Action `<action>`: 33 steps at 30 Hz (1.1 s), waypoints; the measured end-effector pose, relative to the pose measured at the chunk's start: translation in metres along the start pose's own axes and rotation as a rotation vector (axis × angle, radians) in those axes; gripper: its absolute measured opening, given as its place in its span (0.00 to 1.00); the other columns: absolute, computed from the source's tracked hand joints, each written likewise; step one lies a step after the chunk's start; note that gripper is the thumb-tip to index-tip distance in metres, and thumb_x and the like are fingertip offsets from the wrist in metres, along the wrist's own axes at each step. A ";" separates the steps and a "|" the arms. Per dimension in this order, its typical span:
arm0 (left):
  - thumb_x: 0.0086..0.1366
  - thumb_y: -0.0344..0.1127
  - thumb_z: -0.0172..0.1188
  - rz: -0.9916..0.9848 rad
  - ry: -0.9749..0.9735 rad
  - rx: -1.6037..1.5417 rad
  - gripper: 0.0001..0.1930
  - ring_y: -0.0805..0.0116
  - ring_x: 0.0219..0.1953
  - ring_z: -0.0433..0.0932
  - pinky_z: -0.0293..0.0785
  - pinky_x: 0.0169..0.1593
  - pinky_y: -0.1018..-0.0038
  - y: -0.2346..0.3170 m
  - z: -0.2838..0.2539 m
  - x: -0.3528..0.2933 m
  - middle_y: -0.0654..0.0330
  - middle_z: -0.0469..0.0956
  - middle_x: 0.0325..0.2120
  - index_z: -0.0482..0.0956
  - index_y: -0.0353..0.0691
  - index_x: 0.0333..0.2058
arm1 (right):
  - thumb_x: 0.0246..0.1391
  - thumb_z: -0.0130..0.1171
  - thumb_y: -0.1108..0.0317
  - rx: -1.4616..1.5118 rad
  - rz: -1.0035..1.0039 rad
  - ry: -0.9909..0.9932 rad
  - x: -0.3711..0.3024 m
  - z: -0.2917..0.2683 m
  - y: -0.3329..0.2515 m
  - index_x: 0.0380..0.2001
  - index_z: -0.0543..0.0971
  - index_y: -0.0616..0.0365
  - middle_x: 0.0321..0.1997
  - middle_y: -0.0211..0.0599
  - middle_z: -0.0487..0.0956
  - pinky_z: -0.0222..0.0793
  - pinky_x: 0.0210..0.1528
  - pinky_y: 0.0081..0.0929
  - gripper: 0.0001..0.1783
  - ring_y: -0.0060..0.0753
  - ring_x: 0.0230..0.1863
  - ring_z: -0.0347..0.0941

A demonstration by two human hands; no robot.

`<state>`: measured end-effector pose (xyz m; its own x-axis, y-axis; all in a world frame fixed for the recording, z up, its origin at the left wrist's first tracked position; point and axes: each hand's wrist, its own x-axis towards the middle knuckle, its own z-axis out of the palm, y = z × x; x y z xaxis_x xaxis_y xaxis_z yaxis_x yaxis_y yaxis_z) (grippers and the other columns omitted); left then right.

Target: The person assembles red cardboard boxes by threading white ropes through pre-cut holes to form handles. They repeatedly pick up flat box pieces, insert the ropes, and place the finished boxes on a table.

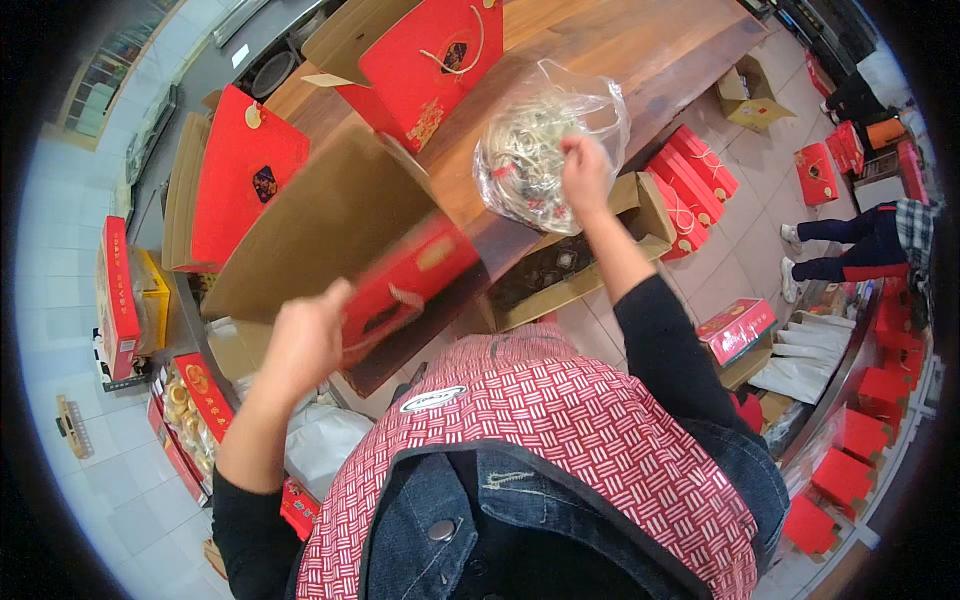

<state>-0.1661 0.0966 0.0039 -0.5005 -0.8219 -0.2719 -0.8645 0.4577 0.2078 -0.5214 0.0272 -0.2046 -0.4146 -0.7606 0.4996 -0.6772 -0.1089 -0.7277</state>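
Note:
A red carton (pixel 420 265) with its tall brown flap (pixel 325 215) raised lies on the near table edge, blurred by motion. A pale rope handle (pixel 405 297) loops from its red side. My left hand (pixel 308 335) is closed at the carton's left edge, beside the rope; what its fingers grip is smeared. My right hand (pixel 587 178) is closed over a clear plastic bag (pixel 610 110) on the table. Inside the bag is a tangle of pale rope handles (pixel 525 145). Anything pinched in the right fingers is hidden.
Two more red cartons (pixel 430 70) (pixel 240 185) stand open on the wooden table (pixel 620 45). An open cardboard box (pixel 570 265) sits below the table's right edge, beside several red cartons (pixel 690 180) on the floor. Another person's legs (pixel 850 245) are at the right.

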 end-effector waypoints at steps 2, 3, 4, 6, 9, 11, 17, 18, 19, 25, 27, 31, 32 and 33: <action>0.46 0.26 0.52 0.163 -0.042 0.153 0.11 0.50 0.29 0.75 0.71 0.30 0.62 0.015 0.001 -0.014 0.52 0.75 0.23 0.71 0.41 0.31 | 0.47 0.48 0.76 -0.157 -0.087 0.044 0.042 0.001 0.056 0.30 0.76 0.59 0.30 0.44 0.76 0.68 0.38 0.35 0.08 0.44 0.35 0.73; 0.45 0.27 0.53 0.217 -0.058 0.201 0.10 0.54 0.28 0.76 0.71 0.29 0.65 0.022 0.000 -0.018 0.54 0.75 0.23 0.72 0.43 0.30 | 0.46 0.49 0.75 -0.291 0.012 -0.148 0.058 0.002 0.072 0.30 0.77 0.59 0.31 0.44 0.77 0.68 0.39 0.35 0.08 0.45 0.35 0.73; 0.45 0.30 0.52 0.347 0.005 0.230 0.07 0.61 0.29 0.76 0.72 0.29 0.68 0.024 0.002 -0.017 0.58 0.75 0.23 0.73 0.42 0.28 | 0.45 0.51 0.74 -0.425 0.111 -0.343 0.070 0.005 0.084 0.31 0.78 0.58 0.32 0.44 0.77 0.68 0.40 0.35 0.09 0.45 0.36 0.74; 0.45 0.31 0.52 0.389 0.044 0.370 0.06 0.61 0.32 0.75 0.72 0.34 0.67 0.014 0.002 -0.010 0.59 0.75 0.25 0.73 0.41 0.26 | 0.41 0.55 0.70 -0.872 0.137 -0.975 0.100 0.015 0.107 0.31 0.80 0.59 0.34 0.47 0.78 0.69 0.42 0.38 0.11 0.47 0.38 0.74; 0.45 0.33 0.52 0.339 0.140 0.595 0.12 0.56 0.42 0.73 0.67 0.50 0.64 -0.023 0.002 -0.005 0.55 0.76 0.30 0.76 0.38 0.30 | 0.41 0.55 0.69 -0.679 0.440 -0.783 0.091 0.037 0.095 0.31 0.79 0.61 0.36 0.49 0.77 0.69 0.43 0.37 0.12 0.47 0.41 0.74; 0.50 0.30 0.50 0.198 0.050 0.588 0.14 0.53 0.49 0.69 0.63 0.55 0.63 -0.036 -0.010 0.007 0.52 0.76 0.36 0.76 0.35 0.37 | 0.41 0.55 0.68 -0.604 0.399 -0.555 0.081 0.045 0.090 0.31 0.79 0.61 0.38 0.50 0.77 0.68 0.45 0.37 0.12 0.47 0.43 0.73; 0.59 0.52 0.50 -0.348 0.256 -0.443 0.35 0.49 0.54 0.65 0.59 0.57 0.67 0.015 0.003 0.058 0.41 0.61 0.54 0.57 0.28 0.55 | 0.40 0.53 0.71 -0.563 0.352 -0.457 0.061 0.056 0.122 0.28 0.78 0.63 0.35 0.54 0.77 0.69 0.44 0.39 0.10 0.50 0.39 0.74; 0.57 0.54 0.52 -0.393 0.213 -0.541 0.40 0.48 0.55 0.63 0.58 0.57 0.67 0.030 0.006 0.073 0.40 0.60 0.54 0.51 0.27 0.57 | 0.39 0.54 0.71 -0.506 0.304 -0.320 0.060 0.055 0.144 0.27 0.76 0.64 0.33 0.55 0.77 0.68 0.43 0.41 0.10 0.51 0.37 0.74; 0.55 0.56 0.54 -0.361 0.284 -0.454 0.44 0.47 0.55 0.63 0.59 0.57 0.67 0.024 0.028 0.082 0.39 0.61 0.54 0.48 0.27 0.58 | 0.38 0.55 0.70 -0.456 0.258 -0.335 0.061 0.060 0.138 0.27 0.77 0.64 0.32 0.55 0.77 0.68 0.43 0.40 0.10 0.51 0.37 0.74; 0.51 0.27 0.46 -0.243 0.192 -0.496 0.31 0.41 0.45 0.68 0.65 0.48 0.59 0.028 0.029 0.077 0.35 0.69 0.41 0.51 0.36 0.57 | 0.40 0.56 0.64 -0.380 0.368 -0.496 0.038 0.082 0.138 0.27 0.79 0.61 0.32 0.52 0.77 0.68 0.42 0.37 0.12 0.50 0.36 0.74; 0.51 0.25 0.45 -0.223 0.113 -0.386 0.31 0.40 0.42 0.70 0.66 0.46 0.58 0.023 0.011 0.058 0.35 0.70 0.39 0.51 0.35 0.57 | 0.43 0.54 0.62 -0.477 0.358 -0.508 0.031 0.082 0.148 0.26 0.79 0.61 0.33 0.52 0.77 0.68 0.42 0.38 0.12 0.50 0.37 0.74; 0.51 0.23 0.45 -0.335 -0.095 -0.084 0.31 0.41 0.36 0.73 0.68 0.41 0.55 0.007 0.006 0.030 0.36 0.72 0.36 0.51 0.34 0.57 | 0.48 0.50 0.60 -0.587 0.318 -0.498 0.038 0.048 0.107 0.26 0.79 0.60 0.33 0.51 0.77 0.68 0.41 0.40 0.15 0.50 0.36 0.74; 0.51 0.23 0.45 -0.360 -0.062 -0.050 0.32 0.41 0.35 0.73 0.68 0.40 0.54 0.001 0.014 0.022 0.37 0.72 0.36 0.51 0.34 0.57 | 0.49 0.49 0.60 -0.604 0.215 -0.521 0.051 0.034 0.082 0.26 0.79 0.60 0.32 0.52 0.77 0.68 0.41 0.41 0.15 0.51 0.36 0.73; 0.51 0.23 0.45 -0.382 -0.027 -0.017 0.32 0.41 0.34 0.73 0.69 0.39 0.54 -0.003 0.022 0.015 0.37 0.72 0.36 0.51 0.33 0.57 | 0.49 0.49 0.60 -0.622 0.111 -0.538 0.066 0.018 0.057 0.26 0.78 0.61 0.32 0.52 0.76 0.68 0.40 0.41 0.15 0.51 0.36 0.73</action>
<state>-0.1722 0.0898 -0.0213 -0.1436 -0.9229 -0.3572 -0.9882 0.1142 0.1021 -0.5763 -0.0411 -0.2212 -0.2581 -0.9656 0.0322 -0.9274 0.2383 -0.2882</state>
